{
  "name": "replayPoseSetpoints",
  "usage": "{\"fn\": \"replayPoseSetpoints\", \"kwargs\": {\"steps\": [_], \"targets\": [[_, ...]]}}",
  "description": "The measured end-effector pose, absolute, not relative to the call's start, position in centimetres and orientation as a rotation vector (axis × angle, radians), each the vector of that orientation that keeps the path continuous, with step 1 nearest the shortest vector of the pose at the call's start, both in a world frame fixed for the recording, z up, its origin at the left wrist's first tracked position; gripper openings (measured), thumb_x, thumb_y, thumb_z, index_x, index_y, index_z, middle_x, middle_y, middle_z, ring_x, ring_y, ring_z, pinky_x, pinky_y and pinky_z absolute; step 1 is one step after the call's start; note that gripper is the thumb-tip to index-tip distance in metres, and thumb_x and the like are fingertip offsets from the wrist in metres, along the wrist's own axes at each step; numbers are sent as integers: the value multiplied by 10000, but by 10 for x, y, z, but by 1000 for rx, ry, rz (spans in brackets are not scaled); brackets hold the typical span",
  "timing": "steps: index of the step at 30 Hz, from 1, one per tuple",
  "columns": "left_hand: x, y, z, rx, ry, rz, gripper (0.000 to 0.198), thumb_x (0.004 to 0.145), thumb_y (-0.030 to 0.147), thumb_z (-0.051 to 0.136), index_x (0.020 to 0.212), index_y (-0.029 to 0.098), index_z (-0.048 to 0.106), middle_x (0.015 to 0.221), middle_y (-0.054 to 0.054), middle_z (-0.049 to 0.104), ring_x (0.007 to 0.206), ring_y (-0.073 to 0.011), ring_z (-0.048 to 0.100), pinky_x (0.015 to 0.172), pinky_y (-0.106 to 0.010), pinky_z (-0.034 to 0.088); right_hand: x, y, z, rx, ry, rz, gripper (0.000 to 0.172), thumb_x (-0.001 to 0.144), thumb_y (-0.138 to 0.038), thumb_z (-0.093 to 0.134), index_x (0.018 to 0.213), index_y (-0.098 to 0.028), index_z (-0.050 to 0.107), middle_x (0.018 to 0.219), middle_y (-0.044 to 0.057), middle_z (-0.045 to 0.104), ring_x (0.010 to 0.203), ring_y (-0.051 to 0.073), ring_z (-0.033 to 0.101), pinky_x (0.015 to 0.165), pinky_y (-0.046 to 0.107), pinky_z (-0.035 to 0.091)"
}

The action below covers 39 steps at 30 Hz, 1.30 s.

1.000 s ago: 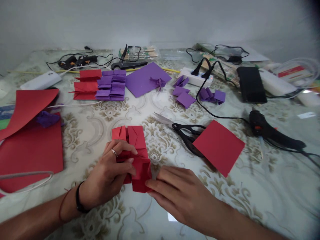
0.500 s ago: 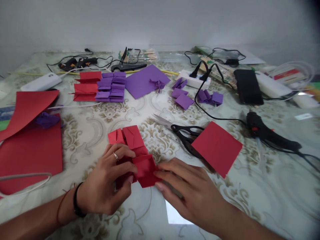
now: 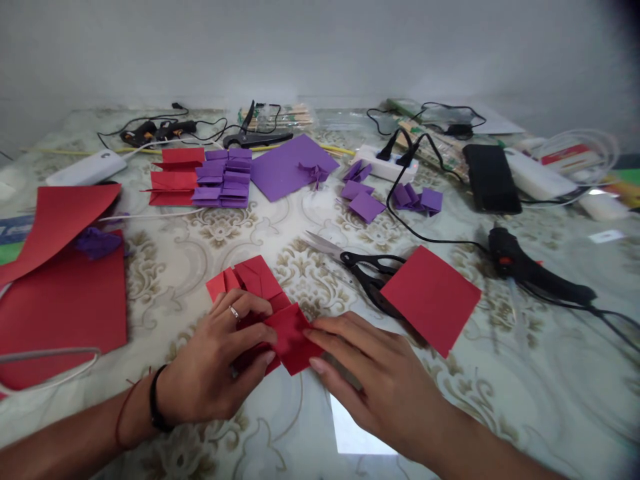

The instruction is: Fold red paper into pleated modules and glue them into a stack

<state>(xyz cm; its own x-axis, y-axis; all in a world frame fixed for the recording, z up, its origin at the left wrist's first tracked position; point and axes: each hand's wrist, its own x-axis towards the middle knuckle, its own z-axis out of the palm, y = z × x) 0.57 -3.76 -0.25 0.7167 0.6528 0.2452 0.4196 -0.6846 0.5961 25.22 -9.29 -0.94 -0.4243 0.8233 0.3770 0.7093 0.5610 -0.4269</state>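
Observation:
A folded red paper piece with creased panels lies at the front middle of the table. My left hand, with a ring and a black wristband, grips its left part, fingers curled over the folds. On its right corner, my right hand pinches the edge between thumb and fingers. Part of the paper is hidden under my left fingers. Right of it lie black-handled scissors, their handles partly covered by a flat red paper square.
Larger red sheets and crumpled purple paper lie at left. Folded purple pieces, a purple sheet and a white power strip stand farther back. A black glue gun and a phone are at right.
The front right panel of the folded red paper has turned and now sits at a sharper slant. Both hands keep their hold, and the camera view has shifted slightly.

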Motion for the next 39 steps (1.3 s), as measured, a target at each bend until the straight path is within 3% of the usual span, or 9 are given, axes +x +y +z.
{"fn": "replayPoseSetpoints", "kwargs": {"steps": [5, 11, 18, 23, 39], "targets": [[5, -37, -3, 2407, 805, 615, 131, 944, 116, 588, 1001, 214, 656, 1157, -85, 586, 1046, -249, 547, 927, -464, 473, 252, -95, -12, -1290, -2207, 250, 262, 1042, -252, 520, 1118, -118, 732, 1078, 120, 768, 911, 254, 711, 690, 386, 590], [5, -37, -3, 2411, 812, 598, 138, 935, 115, 590, 985, 221, 663, 1145, -78, 590, 1047, -248, 541, 905, -443, 480, 252, -93, -11, -1294, -2225, 322, 296, 1039, -258, 516, 1220, -102, 692, 1184, 149, 742, 1008, 281, 690, 845, 463, 625], [6, -36, -4, 2449, 807, 628, 162, 948, 90, 577, 948, 219, 674, 1139, -73, 605, 1013, -235, 557, 895, -434, 498, 252, -92, -9, -1262, -2203, 371, 301, 1037, -246, 508, 1246, -118, 682, 1191, 153, 739, 1052, 272, 697, 905, 466, 634], [4, -36, -10, 2489, 792, 645, 169, 959, 92, 583, 970, 227, 683, 1161, -78, 600, 1042, -253, 552, 927, -474, 500, 252, -90, -9, -1261, -2244, 433, 369, 1036, -278, 517, 1333, -95, 640, 1319, 179, 687, 1141, 298, 667, 981, 501, 606], [4, -37, -11, 2488, 798, 643, 163, 976, 110, 593, 1015, 237, 688, 1167, -71, 618, 1106, -247, 557, 987, -482, 499, 253, -90, -8, -1291, -2233, 537, 425, 1026, -309, 543, 1412, -136, 582, 1383, 170, 648, 1219, 308, 626, 1032, 538, 577]]}}
